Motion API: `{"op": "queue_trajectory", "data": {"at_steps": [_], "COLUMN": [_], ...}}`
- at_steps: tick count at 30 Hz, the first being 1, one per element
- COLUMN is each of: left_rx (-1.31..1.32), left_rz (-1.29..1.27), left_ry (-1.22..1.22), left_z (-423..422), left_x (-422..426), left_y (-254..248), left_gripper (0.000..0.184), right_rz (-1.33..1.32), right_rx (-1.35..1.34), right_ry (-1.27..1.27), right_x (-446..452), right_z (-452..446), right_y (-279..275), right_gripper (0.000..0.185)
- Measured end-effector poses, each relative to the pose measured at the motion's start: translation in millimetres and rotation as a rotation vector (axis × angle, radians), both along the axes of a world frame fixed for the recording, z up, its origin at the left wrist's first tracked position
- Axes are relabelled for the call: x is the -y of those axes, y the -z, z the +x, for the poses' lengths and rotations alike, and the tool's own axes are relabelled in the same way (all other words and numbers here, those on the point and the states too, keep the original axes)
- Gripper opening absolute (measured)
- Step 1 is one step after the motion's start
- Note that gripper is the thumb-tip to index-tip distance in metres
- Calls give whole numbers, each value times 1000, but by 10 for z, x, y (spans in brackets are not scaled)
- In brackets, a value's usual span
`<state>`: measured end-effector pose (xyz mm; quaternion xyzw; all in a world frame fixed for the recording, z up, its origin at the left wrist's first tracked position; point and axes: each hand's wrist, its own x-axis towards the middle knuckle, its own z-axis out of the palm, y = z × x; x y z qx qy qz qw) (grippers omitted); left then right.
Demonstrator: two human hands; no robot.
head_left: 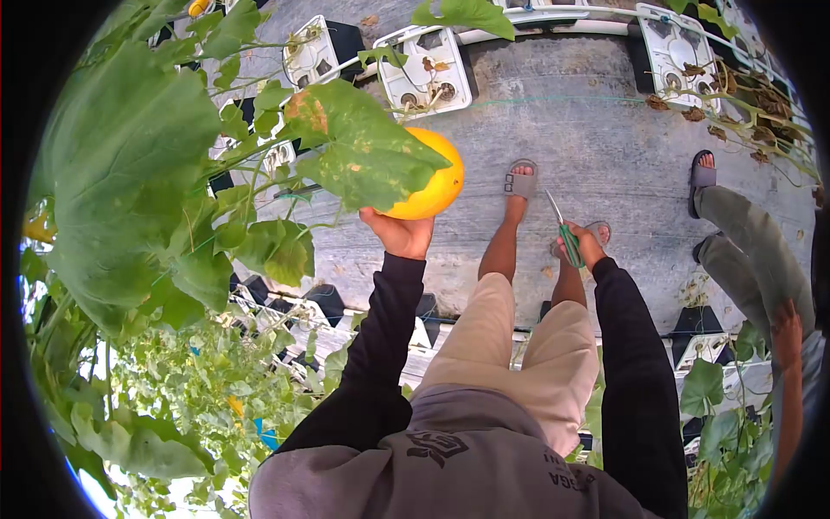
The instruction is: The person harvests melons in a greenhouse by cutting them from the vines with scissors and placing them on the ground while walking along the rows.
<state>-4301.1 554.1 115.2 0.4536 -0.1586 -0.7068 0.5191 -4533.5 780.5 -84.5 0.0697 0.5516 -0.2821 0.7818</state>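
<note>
A smooth yellow melon (443, 183) hangs among the vines on the left. My left hand (401, 232) cups it from below, and part of the fingers is hidden behind the fruit. A broad green leaf (367, 151) with brown patches covers the melon's left side. Further right, over the floor, my right hand (588, 246) grips pruning snips (571, 246) by their green handles. Their narrow metal tip points up and away from me, apart from the melon and the vine.
Large leaves (130, 182) and stems crowd the left side. White planter boxes (425, 71) and a pipe (553, 28) line the far edge of the grey floor (596, 112). Dried vines (761, 112) hang at the upper right. Another person's leg (761, 233) shows at the right edge.
</note>
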Motion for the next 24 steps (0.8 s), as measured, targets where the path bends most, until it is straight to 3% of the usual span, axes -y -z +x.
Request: {"op": "queue_trajectory", "data": {"at_steps": [2, 4, 6, 8, 11, 13, 15, 17, 18, 20, 24], "left_rx": [-125, -243, -440, -420, -196, -110, -63, -111, -111, -102, -46], "left_rz": [66, 56, 4, -4, 20, 48, 6, 72, 69, 80, 126], "left_ry": [0, 22, 294, 253, -17, 31, 57, 172, 166, 166, 234], "left_z": [88, 179, 235, 368, 932, 1166, 1235, 1404, 1529, 1673, 1786], "left_x": [-70, -127, -134, -194, -351, -424, -472, -538, -570, -656, -739], "left_y": [-38, -94, -117, -159, 115, 127, -23, -48, -13, 12, -55], "left_gripper": [84, 86, 87, 86, 87, 92, 87, 86, 86, 86, 87], "right_rz": [-81, -275, -441, -652, -842, -923, -1099, -1416, -1402, -1439, -1470], "right_rx": [77, 62, -33, -190, -280, -317, -266, -442, -527, -595, -643], "right_ry": [163, -57, -148, -279, -409, -561, -426, -638, -909, -1120, -1115], "right_x": [136, 447, 791, 1123, 1571, 1934, 2171, 2455, 2518, 2587, 2529], "right_z": [-8, -129, -140, -52, 273, 483, 850, 1063, 1026, 1028, 951], "right_y": [34, -253, -597, -864, -1114, -1524, -1479, -1413, -1576, -1638, -1491], "right_gripper": [48, 57, 58, 55, 50, 48, 46, 46, 32, 33, 35]}}
